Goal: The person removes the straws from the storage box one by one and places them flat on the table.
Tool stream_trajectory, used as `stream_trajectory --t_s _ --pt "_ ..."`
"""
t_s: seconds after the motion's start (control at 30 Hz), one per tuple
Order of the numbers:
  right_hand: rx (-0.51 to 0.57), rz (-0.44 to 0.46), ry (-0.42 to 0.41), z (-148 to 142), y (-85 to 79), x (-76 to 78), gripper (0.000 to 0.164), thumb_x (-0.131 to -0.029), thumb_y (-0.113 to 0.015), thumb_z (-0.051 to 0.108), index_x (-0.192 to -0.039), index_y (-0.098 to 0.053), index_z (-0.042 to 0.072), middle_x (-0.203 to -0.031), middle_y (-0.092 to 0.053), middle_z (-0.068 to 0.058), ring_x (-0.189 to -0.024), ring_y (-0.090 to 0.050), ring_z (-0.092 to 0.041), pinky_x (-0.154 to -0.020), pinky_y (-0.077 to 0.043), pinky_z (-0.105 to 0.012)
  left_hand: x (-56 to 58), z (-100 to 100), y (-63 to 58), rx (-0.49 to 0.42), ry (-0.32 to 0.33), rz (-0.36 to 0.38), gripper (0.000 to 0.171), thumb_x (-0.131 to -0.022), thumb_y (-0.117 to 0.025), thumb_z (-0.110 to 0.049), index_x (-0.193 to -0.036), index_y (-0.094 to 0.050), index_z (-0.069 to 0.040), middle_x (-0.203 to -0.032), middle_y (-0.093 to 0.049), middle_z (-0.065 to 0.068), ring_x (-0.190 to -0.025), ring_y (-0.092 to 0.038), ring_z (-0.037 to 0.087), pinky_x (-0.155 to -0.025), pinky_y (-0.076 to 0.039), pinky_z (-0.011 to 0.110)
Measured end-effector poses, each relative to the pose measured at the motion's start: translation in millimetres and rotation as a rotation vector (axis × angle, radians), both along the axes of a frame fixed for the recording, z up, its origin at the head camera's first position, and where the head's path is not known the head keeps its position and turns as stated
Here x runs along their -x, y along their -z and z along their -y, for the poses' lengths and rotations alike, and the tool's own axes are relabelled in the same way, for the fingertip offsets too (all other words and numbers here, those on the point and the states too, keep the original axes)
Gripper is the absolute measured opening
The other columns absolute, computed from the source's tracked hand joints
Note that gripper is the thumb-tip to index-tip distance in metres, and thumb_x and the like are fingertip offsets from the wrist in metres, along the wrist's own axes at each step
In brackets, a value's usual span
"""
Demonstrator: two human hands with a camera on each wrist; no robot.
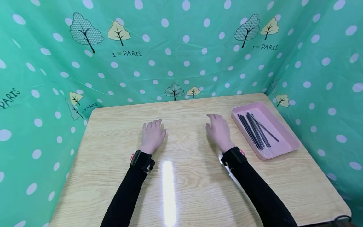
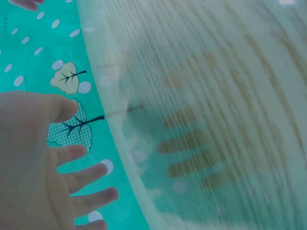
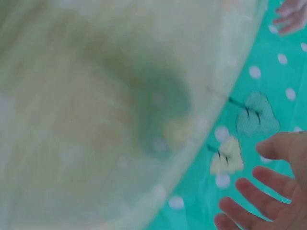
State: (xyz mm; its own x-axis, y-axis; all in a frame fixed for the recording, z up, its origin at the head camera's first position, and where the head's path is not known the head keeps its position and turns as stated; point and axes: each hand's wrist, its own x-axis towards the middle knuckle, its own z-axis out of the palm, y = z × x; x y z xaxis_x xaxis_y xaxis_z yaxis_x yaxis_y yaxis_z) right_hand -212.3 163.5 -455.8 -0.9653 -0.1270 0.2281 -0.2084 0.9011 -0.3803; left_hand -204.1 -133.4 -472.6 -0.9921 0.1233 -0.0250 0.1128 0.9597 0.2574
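Over the middle of the wooden table [image 1: 113, 176], my left hand [image 1: 152, 135] is held palm down, its fingers spread and holding nothing. In the left wrist view the left hand [image 2: 33, 163] shows straight, separated fingers. My right hand [image 1: 219, 132] hovers farther right with fingers relaxed and nothing in them; it is the nearer one to the pink tray [image 1: 283, 132]. Several thin dark sticks [image 1: 255, 130] lie in that tray, one crossing at an angle over the others. The right wrist view shows the right hand [image 3: 268, 187] with loosely bent, parted fingers.
A green curtain [image 1: 158, 66] with white dots and printed trees hangs behind the table and along both sides. The tray stands near the table's right edge. A bright light reflection lies on the tabletop between the forearms. A dark cable [image 1: 342, 217] shows at the front right corner.
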Motion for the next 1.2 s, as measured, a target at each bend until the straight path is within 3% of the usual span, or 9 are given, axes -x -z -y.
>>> stream_trajectory --t_s 0.17,0.33,0.5,0.73,0.93,1.2 --pt "-0.013 -0.038 0.063 -34.8 -18.6 -3.9 0.034 -0.098 -0.063 0.004 -0.130 -0.061 -0.007 -0.122 -0.066 -0.030 -0.109 -0.064 -0.046 -0.092 -0.056 -0.056 -0.7 -0.6 -1.6 -0.002 0.000 0.020 0.061 -0.110 -0.045 -0.039 -0.158 -0.034 -0.004 -0.155 -0.047 0.022 -0.145 -0.042 0.043 -0.128 -0.024 0.063" --pt "-0.053 -0.008 0.156 -69.1 -26.0 -11.2 0.026 -0.094 -0.062 -0.003 -0.117 -0.062 -0.015 -0.110 -0.065 -0.035 -0.102 -0.063 -0.052 -0.087 -0.054 -0.062 0.5 -3.6 -2.5 -0.013 -0.001 0.048 0.061 -0.110 -0.043 -0.039 -0.160 -0.032 -0.005 -0.156 -0.046 0.023 -0.146 -0.041 0.043 -0.124 -0.032 0.061" --pt "-0.125 0.086 0.257 -86.7 -22.0 -14.7 0.023 -0.090 -0.059 -0.003 -0.105 -0.061 -0.021 -0.100 -0.063 -0.038 -0.093 -0.064 -0.055 -0.077 -0.057 -0.065 2.4 -6.5 -4.7 -0.006 0.011 0.060 0.060 -0.111 -0.043 -0.038 -0.159 -0.033 -0.003 -0.155 -0.047 0.024 -0.142 -0.046 0.043 -0.115 -0.044 0.060" --pt "-0.161 0.143 0.342 -91.5 -12.1 -7.7 0.023 -0.092 -0.047 -0.010 -0.100 -0.066 -0.020 -0.100 -0.066 -0.039 -0.094 -0.068 -0.053 -0.073 -0.060 -0.062 1.0 -6.9 -5.8 0.019 0.019 0.066 0.057 -0.110 -0.045 -0.036 -0.156 -0.037 -0.003 -0.152 -0.050 0.024 -0.139 -0.049 0.044 -0.112 -0.047 0.060" --pt "-0.166 0.219 0.363 -96.6 -5.5 -7.0 0.022 -0.092 -0.048 -0.012 -0.099 -0.068 -0.017 -0.103 -0.068 -0.039 -0.095 -0.069 -0.052 -0.071 -0.061 -0.059 -0.9 -4.9 -6.0 0.038 0.032 0.070 0.057 -0.110 -0.045 -0.037 -0.155 -0.041 -0.003 -0.151 -0.051 0.024 -0.138 -0.050 0.044 -0.112 -0.047 0.061" --pt "-0.153 0.218 0.328 -93.2 -5.4 -9.6 0.021 -0.089 -0.048 -0.013 -0.096 -0.068 -0.015 -0.103 -0.068 -0.039 -0.093 -0.069 -0.052 -0.067 -0.061 -0.058 -3.0 -6.9 -9.7 0.031 0.032 0.050 0.054 -0.110 -0.046 -0.037 -0.152 -0.046 -0.003 -0.150 -0.053 0.023 -0.136 -0.052 0.043 -0.112 -0.047 0.061"
